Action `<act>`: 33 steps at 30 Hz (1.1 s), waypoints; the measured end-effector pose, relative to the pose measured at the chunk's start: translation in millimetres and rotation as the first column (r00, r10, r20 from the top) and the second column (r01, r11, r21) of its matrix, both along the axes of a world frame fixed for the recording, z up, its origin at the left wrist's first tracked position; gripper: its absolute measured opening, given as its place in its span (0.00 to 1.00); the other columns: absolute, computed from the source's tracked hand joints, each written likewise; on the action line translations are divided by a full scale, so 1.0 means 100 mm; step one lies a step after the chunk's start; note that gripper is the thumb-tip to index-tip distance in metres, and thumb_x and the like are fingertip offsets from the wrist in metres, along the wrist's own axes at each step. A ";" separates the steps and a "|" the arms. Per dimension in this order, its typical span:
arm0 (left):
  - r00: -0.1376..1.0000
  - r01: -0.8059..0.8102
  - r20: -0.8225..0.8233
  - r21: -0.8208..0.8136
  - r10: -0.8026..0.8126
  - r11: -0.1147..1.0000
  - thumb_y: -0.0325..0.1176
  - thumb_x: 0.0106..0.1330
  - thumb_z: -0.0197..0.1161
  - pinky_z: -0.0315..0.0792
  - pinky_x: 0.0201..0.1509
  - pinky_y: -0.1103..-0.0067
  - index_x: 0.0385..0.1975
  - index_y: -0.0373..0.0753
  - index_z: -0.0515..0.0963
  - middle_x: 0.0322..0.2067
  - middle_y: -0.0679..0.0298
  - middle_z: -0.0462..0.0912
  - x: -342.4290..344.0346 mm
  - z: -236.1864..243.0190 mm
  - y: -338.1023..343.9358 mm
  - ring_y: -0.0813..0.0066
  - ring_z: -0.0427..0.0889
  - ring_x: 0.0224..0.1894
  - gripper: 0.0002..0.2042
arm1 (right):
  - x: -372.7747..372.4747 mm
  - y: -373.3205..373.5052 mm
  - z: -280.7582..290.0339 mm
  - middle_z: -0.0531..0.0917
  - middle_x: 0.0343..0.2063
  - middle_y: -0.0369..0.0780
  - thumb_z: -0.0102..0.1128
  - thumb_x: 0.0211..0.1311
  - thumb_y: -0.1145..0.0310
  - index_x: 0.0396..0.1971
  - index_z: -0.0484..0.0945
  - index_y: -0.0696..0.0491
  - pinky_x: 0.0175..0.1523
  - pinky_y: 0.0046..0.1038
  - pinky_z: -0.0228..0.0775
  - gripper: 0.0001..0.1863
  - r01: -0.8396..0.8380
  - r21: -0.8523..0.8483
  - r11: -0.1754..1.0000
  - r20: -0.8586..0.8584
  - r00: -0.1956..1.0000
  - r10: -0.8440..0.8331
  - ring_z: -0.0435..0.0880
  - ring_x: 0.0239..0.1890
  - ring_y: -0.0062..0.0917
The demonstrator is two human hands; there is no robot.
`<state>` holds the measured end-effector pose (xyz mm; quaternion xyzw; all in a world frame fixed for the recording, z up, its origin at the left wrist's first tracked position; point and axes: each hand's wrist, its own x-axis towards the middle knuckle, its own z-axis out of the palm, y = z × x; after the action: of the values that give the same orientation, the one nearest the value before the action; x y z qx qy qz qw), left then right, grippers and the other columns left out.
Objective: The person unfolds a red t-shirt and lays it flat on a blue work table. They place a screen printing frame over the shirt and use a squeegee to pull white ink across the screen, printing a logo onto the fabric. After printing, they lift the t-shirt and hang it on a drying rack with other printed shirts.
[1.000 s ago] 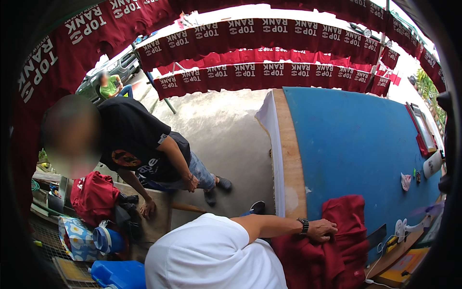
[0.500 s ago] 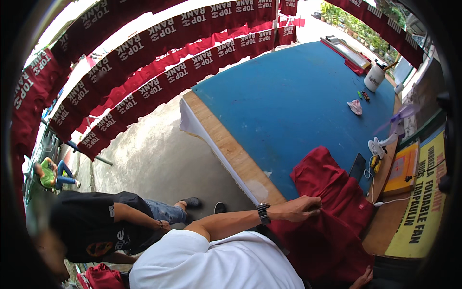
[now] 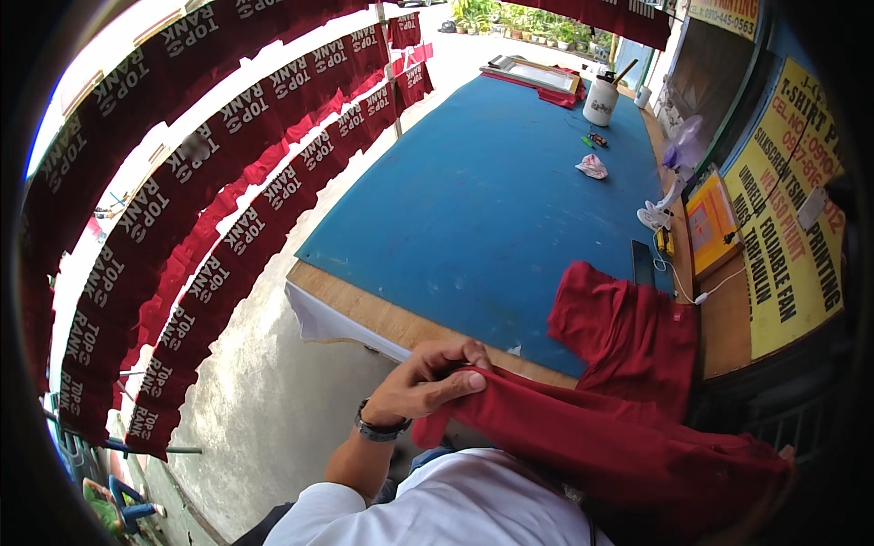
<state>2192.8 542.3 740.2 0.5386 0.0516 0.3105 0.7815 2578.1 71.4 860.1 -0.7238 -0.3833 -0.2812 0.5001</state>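
A dark red T-shirt (image 3: 583, 437) is stretched across in front of my body, off the near end of the table. My left hand (image 3: 432, 387), with a dark watch on its wrist, pinches one end between thumb and fingers. At the other end, near the right rim, my right hand (image 3: 787, 460) is dim and partly hidden, its fingers closed on the cloth. Another dark red shirt (image 3: 628, 332) lies bunched on the near right corner of the table, just beyond the held one.
The blue-topped table (image 3: 437, 218) has a bare wooden near edge. Along its right side are a phone (image 3: 643, 262), a white fan (image 3: 655, 216), a crumpled rag (image 3: 592, 166) and a white tub (image 3: 600, 100). A printing frame (image 3: 533, 75) lies at the far end. Printed red cloths (image 3: 228, 118) hang at left.
My left hand has moved left, pulling the shirt out long, and my right hand has moved up and right. The view has turned; the nearby person in black is mostly out of sight.
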 end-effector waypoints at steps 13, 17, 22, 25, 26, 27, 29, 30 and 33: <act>0.422 -0.817 0.043 0.450 0.905 0.360 0.28 0.77 0.66 0.67 0.47 0.82 0.42 0.34 0.79 0.39 0.67 0.79 -2.44 -0.06 0.84 0.82 0.74 0.40 0.05 | -1.44 3.11 0.20 0.74 0.16 0.35 0.81 0.54 0.53 0.17 0.81 0.53 0.25 0.26 0.58 0.22 -0.784 -0.347 0.514 -0.241 0.604 0.759 0.74 0.19 0.23; 0.246 -0.894 0.030 0.394 0.969 0.215 0.30 0.80 0.62 0.69 0.50 0.84 0.47 0.34 0.79 0.42 0.68 0.80 -2.97 -0.12 1.32 0.85 0.75 0.42 0.06 | -1.81 4.05 0.26 0.80 0.20 0.40 0.85 0.53 0.60 0.26 0.88 0.56 0.28 0.29 0.67 0.16 -0.849 -0.480 0.223 -0.455 0.458 0.764 0.80 0.23 0.29; 0.132 -0.924 0.081 0.371 0.988 0.093 0.31 0.84 0.58 0.73 0.55 0.81 0.51 0.36 0.79 0.45 0.68 0.82 -3.66 -0.15 2.24 0.83 0.78 0.47 0.07 | -2.32 5.23 0.16 0.87 0.28 0.44 0.83 0.55 0.70 0.36 0.91 0.58 0.35 0.30 0.76 0.12 -0.900 -0.427 -0.093 -0.688 0.257 0.679 0.87 0.31 0.32; 0.156 -0.917 0.069 0.380 0.985 0.119 0.34 0.84 0.58 0.76 0.54 0.81 0.52 0.39 0.79 0.45 0.69 0.82 -4.00 -0.02 2.91 0.84 0.79 0.45 0.07 | -2.57 5.91 0.01 0.88 0.33 0.45 0.79 0.61 0.73 0.43 0.91 0.58 0.38 0.30 0.78 0.11 -0.936 -0.310 -0.169 -0.765 0.139 0.629 0.89 0.36 0.33; 0.148 -0.937 0.041 0.327 0.988 0.126 0.34 0.84 0.59 0.76 0.53 0.81 0.52 0.39 0.79 0.45 0.70 0.82 -4.08 0.02 3.14 0.84 0.79 0.44 0.07 | -2.64 6.10 -0.04 0.88 0.34 0.44 0.77 0.63 0.74 0.45 0.90 0.58 0.40 0.30 0.78 0.11 -0.944 -0.281 -0.174 -0.787 0.122 0.605 0.89 0.36 0.32; 0.156 -0.954 0.025 0.263 0.987 0.144 0.35 0.84 0.59 0.76 0.52 0.81 0.51 0.39 0.79 0.44 0.70 0.83 -4.16 0.06 3.36 0.84 0.80 0.44 0.07 | -2.72 6.28 -0.10 0.88 0.36 0.44 0.76 0.64 0.75 0.46 0.90 0.58 0.41 0.30 0.78 0.12 -0.951 -0.251 -0.179 -0.807 0.104 0.581 0.89 0.37 0.31; 0.212 -0.934 0.045 0.303 0.976 0.189 0.33 0.83 0.60 0.76 0.50 0.82 0.50 0.39 0.80 0.44 0.71 0.83 -4.33 0.12 3.78 0.86 0.80 0.42 0.06 | -2.88 6.65 -0.22 0.88 0.37 0.45 0.74 0.66 0.76 0.47 0.90 0.59 0.42 0.31 0.79 0.11 -0.962 -0.184 -0.201 -0.816 0.036 0.577 0.89 0.38 0.32; 0.168 -0.929 0.035 0.339 0.985 0.147 0.33 0.84 0.59 0.76 0.50 0.83 0.50 0.39 0.80 0.44 0.71 0.83 -4.41 0.13 3.98 0.87 0.80 0.42 0.06 | -2.97 6.82 -0.28 0.88 0.38 0.46 0.74 0.66 0.77 0.47 0.90 0.59 0.43 0.31 0.79 0.11 -0.966 -0.153 -0.208 -0.825 0.009 0.565 0.89 0.38 0.33; 0.276 -0.901 0.061 0.363 0.959 0.236 0.32 0.83 0.60 0.76 0.54 0.82 0.53 0.38 0.80 0.47 0.69 0.84 -4.72 0.17 4.57 0.85 0.81 0.46 0.07 | -3.29 7.25 -0.39 0.89 0.38 0.47 0.73 0.66 0.78 0.47 0.89 0.60 0.43 0.32 0.79 0.11 -0.978 -0.077 -0.192 -0.821 -0.047 0.569 0.89 0.38 0.34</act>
<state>1721.1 999.0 757.3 0.5469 0.3776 0.6694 0.3321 2248.7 796.6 821.4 -0.4254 -0.6793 0.5146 0.3047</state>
